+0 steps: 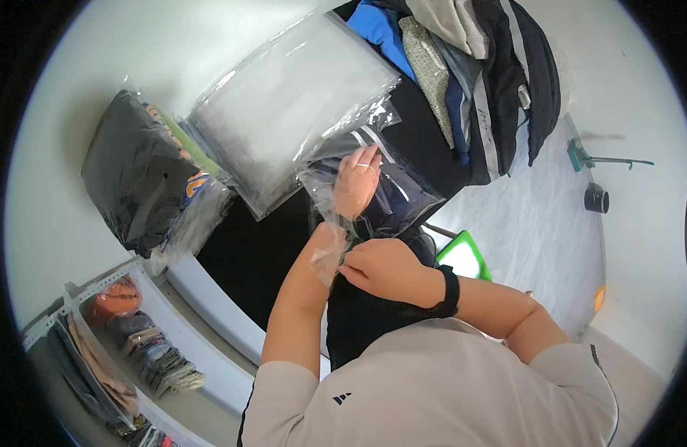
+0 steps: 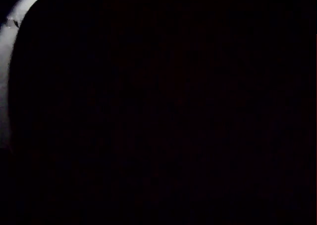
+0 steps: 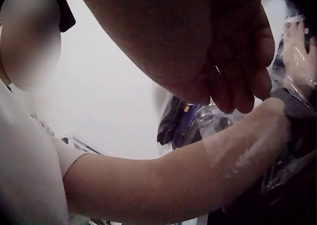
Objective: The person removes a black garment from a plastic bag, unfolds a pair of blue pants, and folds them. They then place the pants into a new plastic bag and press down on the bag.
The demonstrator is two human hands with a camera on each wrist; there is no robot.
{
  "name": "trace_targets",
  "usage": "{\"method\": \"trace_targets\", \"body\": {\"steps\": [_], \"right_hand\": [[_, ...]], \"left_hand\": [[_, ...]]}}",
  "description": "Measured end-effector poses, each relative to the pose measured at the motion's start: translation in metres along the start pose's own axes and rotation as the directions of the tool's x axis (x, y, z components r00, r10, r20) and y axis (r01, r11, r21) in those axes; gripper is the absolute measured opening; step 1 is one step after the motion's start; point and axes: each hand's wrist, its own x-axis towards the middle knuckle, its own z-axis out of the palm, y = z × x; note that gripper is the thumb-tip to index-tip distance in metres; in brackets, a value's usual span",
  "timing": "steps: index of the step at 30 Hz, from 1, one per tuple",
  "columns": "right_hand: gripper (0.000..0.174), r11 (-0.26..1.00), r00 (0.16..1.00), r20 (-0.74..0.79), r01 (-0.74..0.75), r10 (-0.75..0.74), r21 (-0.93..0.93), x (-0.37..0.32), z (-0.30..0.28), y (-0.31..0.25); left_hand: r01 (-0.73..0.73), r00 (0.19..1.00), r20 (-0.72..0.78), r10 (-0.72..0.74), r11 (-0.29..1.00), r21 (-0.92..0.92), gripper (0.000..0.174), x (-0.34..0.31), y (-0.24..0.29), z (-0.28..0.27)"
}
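Observation:
My left hand (image 1: 356, 181) lies inside a clear plastic bag (image 1: 325, 257), palm down on a dark folded garment (image 1: 392, 190) with white stripes, its fingers extended. Around my left wrist gathers the bag's loose mouth. Close beside that wrist, my right hand (image 1: 384, 270) pinches the film at the mouth with curled fingers. From the right wrist view, the curled right hand (image 3: 233, 61) hangs over the left forearm, where clear film (image 3: 233, 148) drapes. The left wrist view is almost wholly dark.
A stack of clear bags (image 1: 298, 89) lies beyond the hands. Left of it stands a bagged dark garment (image 1: 131, 175); at the back right, clothes (image 1: 462, 82) are piled. A white shelf bin (image 1: 187, 335) holds wrapped items at lower left. A green-edged bright panel (image 1: 465, 257) sits right.

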Motion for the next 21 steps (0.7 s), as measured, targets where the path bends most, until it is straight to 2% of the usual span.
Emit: {"method": "trace_targets", "body": {"steps": [3, 4, 5, 7, 8, 11, 12, 13, 15, 16, 18, 20, 21], "right_hand": [[0.020, 1.000, 0.997, -0.074, 0.007, -0.007, 0.008, -0.005, -0.005, 0.005], [0.020, 1.000, 0.999, -0.023, -0.025, 0.025, -0.008, -0.006, -0.006, 0.007], [0.021, 0.998, 0.998, 0.027, -0.058, 0.059, -0.025, -0.008, -0.007, 0.008], [0.021, 0.998, 0.998, 0.030, -0.056, 0.056, -0.011, -0.012, -0.007, 0.012], [0.021, 0.999, 0.998, 0.033, -0.047, 0.047, 0.000, -0.013, -0.008, 0.015], [0.022, 0.998, 0.998, 0.023, -0.056, 0.056, 0.020, -0.014, -0.017, 0.022], [0.022, 0.999, 0.999, 0.021, -0.050, 0.050, 0.020, -0.014, -0.022, 0.026], [0.022, 0.999, 0.999, -0.002, -0.054, 0.054, 0.004, -0.014, -0.027, 0.030], [0.021, 0.998, 0.997, -0.054, -0.060, 0.060, 0.013, -0.018, -0.036, 0.041], [0.020, 0.997, 0.996, -0.049, -0.071, 0.070, -0.015, -0.020, -0.040, 0.051], [0.020, 0.993, 0.992, -0.060, -0.114, 0.112, -0.026, -0.022, -0.051, 0.065], [0.020, 0.981, 0.979, -0.058, -0.195, 0.195, 0.002, -0.022, -0.062, 0.078], [0.020, 0.971, 0.969, -0.070, -0.237, 0.235, -0.013, -0.021, -0.068, 0.084]], "left_hand": [[0.005, 1.000, 0.022, -0.005, 1.000, 0.012, 0.047, -0.001, 0.004, -0.005], [0.057, 0.996, 0.068, -0.059, 0.998, 0.021, 0.050, 0.001, 0.006, -0.005], [0.051, 0.996, 0.071, -0.052, 0.999, 0.020, 0.050, 0.005, 0.009, -0.004], [0.287, 0.953, 0.051, -0.297, 0.947, 0.146, 0.055, 0.012, 0.017, -0.004], [0.312, 0.947, 0.031, -0.321, 0.936, 0.163, 0.059, 0.014, 0.015, 0.003], [0.295, 0.953, 0.028, -0.301, 0.947, 0.125, 0.057, 0.014, 0.013, 0.004], [0.251, 0.961, 0.087, -0.262, 0.961, 0.115, 0.059, 0.011, 0.010, -0.003], [0.251, 0.961, 0.086, -0.262, 0.960, 0.120, 0.059, 0.005, 0.007, -0.010], [0.173, 0.973, 0.138, -0.183, 0.981, 0.083, 0.059, -0.019, 0.007, -0.026], [0.189, 0.970, 0.150, -0.193, 0.981, 0.039, 0.062, -0.035, 0.009, -0.044], [0.215, 0.937, 0.261, -0.231, 0.973, 0.089, 0.065, -0.076, -0.003, -0.063], [0.420, 0.896, 0.229, -0.381, 0.894, -0.156, 0.062, -0.126, -0.010, -0.080], [0.449, 0.893, 0.107, -0.437, 0.882, -0.144, 0.057, -0.161, -0.013, -0.082]]}}
